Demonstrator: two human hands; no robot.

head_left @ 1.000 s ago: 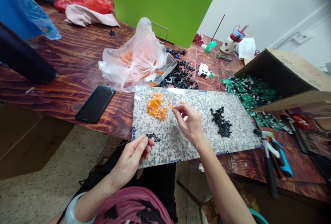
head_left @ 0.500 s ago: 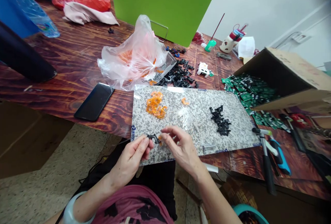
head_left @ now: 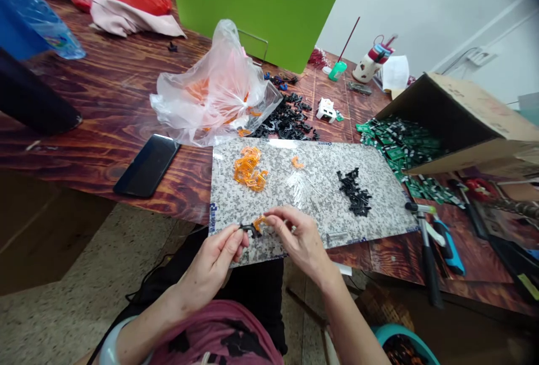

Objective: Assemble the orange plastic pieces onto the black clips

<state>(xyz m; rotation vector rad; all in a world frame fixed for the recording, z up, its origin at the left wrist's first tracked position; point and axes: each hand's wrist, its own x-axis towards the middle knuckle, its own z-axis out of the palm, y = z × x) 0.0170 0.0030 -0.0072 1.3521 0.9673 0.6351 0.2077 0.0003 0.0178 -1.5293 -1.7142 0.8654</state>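
Note:
My left hand (head_left: 217,255) pinches a small black plastic clip (head_left: 249,231) at the near edge of a granite-patterned board (head_left: 311,157). My right hand (head_left: 301,241) reaches across and holds a small orange plastic piece (head_left: 260,223) between finger and thumb, pressed against or just beside the clip. A heap of orange plastic pieces (head_left: 248,169) lies at the board's left, with one loose orange piece (head_left: 297,163) apart from it. Black clips (head_left: 353,192) form a pile on the right. Several clear slivers (head_left: 298,188) lie mid-board.
A plastic bag holding orange pieces (head_left: 214,92) and a heap of black parts (head_left: 286,122) lie beyond the board on the wooden table (head_left: 105,81). A black phone (head_left: 147,165) is to its left. A tipped cardboard box (head_left: 458,123) spills green circuit boards (head_left: 400,149) at the right.
My right hand has moved left and down from mid-board, carrying an orange piece to the black clip in my left hand. The view has also shifted slightly.

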